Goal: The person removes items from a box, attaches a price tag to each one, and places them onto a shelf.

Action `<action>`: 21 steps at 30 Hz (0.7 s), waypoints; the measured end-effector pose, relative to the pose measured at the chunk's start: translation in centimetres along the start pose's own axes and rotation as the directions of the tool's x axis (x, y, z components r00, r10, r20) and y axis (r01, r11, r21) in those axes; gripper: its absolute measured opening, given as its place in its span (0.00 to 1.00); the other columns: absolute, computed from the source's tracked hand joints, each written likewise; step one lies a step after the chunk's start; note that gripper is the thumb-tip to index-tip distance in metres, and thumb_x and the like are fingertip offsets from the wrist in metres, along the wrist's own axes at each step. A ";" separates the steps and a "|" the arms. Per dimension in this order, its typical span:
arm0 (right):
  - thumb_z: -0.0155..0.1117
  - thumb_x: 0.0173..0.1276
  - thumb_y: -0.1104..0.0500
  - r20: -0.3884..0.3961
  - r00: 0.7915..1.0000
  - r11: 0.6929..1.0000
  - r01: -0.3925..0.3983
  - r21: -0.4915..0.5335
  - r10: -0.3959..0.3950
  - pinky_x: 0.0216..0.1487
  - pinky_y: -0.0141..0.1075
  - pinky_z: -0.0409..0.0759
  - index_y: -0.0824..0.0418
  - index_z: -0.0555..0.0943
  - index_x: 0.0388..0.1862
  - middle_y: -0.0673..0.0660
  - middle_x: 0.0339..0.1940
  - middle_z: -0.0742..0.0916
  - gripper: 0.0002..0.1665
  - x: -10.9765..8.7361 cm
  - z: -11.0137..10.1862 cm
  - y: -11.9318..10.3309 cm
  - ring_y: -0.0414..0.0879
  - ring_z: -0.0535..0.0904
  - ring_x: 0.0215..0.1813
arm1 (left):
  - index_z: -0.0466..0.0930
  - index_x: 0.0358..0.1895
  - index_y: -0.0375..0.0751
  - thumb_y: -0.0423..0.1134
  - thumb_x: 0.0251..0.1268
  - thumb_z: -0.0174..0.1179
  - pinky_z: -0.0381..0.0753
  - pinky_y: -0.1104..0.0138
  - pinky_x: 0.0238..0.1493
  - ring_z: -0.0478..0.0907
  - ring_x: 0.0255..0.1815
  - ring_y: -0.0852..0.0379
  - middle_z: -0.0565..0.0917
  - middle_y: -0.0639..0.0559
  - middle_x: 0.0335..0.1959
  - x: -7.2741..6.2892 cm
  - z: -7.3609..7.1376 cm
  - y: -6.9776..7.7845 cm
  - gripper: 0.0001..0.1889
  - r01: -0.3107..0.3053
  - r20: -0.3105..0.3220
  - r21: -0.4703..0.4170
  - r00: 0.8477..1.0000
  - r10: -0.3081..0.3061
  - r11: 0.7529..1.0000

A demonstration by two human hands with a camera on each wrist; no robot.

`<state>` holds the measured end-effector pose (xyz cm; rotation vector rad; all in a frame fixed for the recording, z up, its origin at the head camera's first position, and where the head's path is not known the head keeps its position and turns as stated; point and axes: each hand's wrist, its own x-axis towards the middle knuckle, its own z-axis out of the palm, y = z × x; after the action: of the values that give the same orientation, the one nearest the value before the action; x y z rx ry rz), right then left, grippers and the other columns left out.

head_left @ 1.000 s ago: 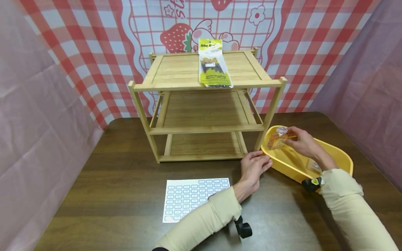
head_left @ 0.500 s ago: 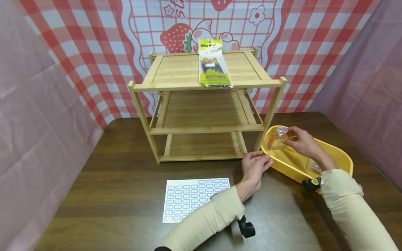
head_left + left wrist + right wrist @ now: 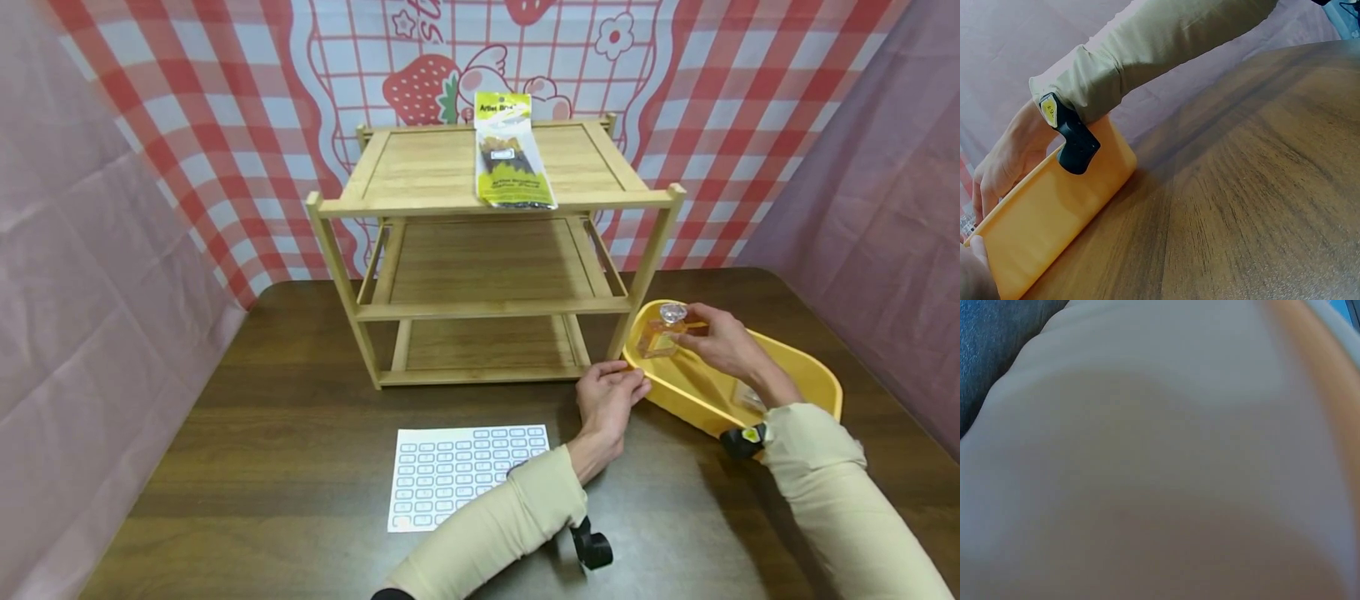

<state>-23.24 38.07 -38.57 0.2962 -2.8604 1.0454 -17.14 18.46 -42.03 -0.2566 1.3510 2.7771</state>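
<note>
My right hand (image 3: 723, 340) reaches into the left end of a yellow basin (image 3: 806, 367). Its thumb and fingers pinch the side of a perfume bottle (image 3: 657, 340), which has amber liquid and a clear round stopper. Outside the basin's near left corner is my left hand (image 3: 603, 404), its loosely extended fingers touching the basin at its rim. In the left wrist view, a finger (image 3: 979, 247) lies against the outer wall just under the rim. The right wrist view is mostly filled by a blurred pale surface and shows no fingers.
A three-tier wooden shelf (image 3: 491, 310) stands left of the basin. On its top lies a yellow packet of artist brushes (image 3: 513, 167). A sheet of small labels (image 3: 442, 479) is on the table (image 3: 262, 467). Another clear object (image 3: 747, 397) sits in the basin, partly behind the right wrist.
The perfume bottle has turned slightly in my right hand, so its front shows more, and now keeps still. My left forearm has shifted a little to the right.
</note>
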 end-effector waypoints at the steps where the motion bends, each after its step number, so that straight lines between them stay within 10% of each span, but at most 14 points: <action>1: 0.62 0.77 0.66 -0.002 1.000 1.000 0.002 0.001 -0.002 0.49 0.36 0.84 0.80 0.71 0.61 0.81 0.56 0.79 0.22 0.0 0.0 0.0 0.78 0.77 0.59 | 0.80 0.42 0.28 0.15 0.57 0.66 0.89 0.65 0.38 0.84 0.26 0.56 0.84 0.43 0.28 0.0 0.0 0.0 0.12 -0.004 -0.001 0.007 1.000 0.004 1.000; 21: 0.63 0.76 0.65 0.028 0.999 0.999 -0.032 0.004 0.032 0.41 0.24 0.78 0.79 0.70 0.59 0.80 0.54 0.79 0.21 0.0 -0.2 0.1 0.75 0.78 0.56 | 0.81 0.39 0.28 0.18 0.56 0.69 0.88 0.66 0.33 0.88 0.27 0.49 0.85 0.45 0.25 0.0 0.1 -0.8 0.10 -0.121 -0.022 0.085 0.992 0.123 0.989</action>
<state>-23.22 38.26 -38.45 0.2684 -2.8977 1.0612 -17.03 19.03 -42.62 -0.2157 1.5354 2.8150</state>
